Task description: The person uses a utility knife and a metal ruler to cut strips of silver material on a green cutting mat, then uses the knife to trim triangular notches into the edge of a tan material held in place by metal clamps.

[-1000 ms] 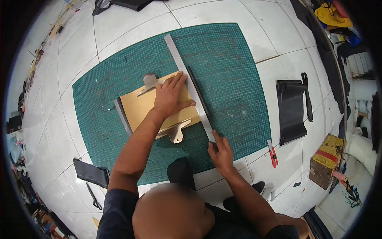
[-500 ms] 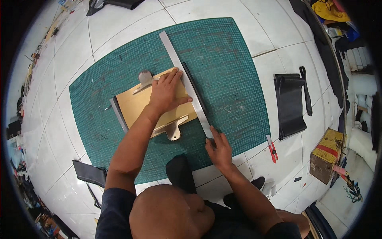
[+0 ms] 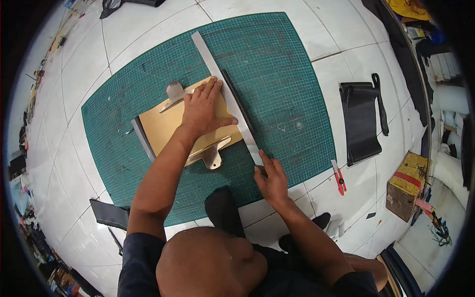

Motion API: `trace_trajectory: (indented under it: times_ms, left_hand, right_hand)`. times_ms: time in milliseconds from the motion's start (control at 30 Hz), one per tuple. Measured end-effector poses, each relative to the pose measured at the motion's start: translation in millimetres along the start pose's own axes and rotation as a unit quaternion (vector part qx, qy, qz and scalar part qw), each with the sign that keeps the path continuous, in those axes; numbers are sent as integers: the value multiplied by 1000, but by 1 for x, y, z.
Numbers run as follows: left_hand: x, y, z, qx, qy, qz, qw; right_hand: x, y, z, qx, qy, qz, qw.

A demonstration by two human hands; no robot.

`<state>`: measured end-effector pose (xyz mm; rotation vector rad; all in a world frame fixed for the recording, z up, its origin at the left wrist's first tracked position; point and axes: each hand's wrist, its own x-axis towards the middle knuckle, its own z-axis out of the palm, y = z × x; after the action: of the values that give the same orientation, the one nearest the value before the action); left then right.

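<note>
My left hand [image 3: 202,110] lies flat on a tan board [image 3: 166,126], fingers stretched and spread, its fingertips and thumb reaching a long metal ruler [image 3: 232,106]. The ruler runs slantwise along the board's right edge. At the ruler's near end my right hand [image 3: 272,182] is closed on it between thumb and fingers. Two silver bulldog clips grip the board, a far clip [image 3: 174,92] and a near clip [image 3: 213,157]. Black sheet material [image 3: 239,99] shows beyond the ruler, and a black strip edges the board's left end. Whatever lies under the board is hidden.
All this rests on a green cutting mat [image 3: 292,89] on white floor tiles. A red utility knife [image 3: 339,180] lies at the mat's right corner. Farther right are folded black material [image 3: 360,123] and a yellow box [image 3: 406,183]. Another black piece [image 3: 110,214] lies at the left.
The whole view has shifted a little, so the scene sits slightly higher. My hands, the ruler and the board keep nearly the same places relative to one another.
</note>
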<state>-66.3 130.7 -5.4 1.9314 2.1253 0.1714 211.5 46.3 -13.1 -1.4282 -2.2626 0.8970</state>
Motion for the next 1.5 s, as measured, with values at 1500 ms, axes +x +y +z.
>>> trace_trajectory:
  times_ms: [1500]
  left_hand:
    - [1, 4, 2, 11, 0, -9, 1000]
  right_hand:
    - [3, 4, 1, 44, 11, 0, 999]
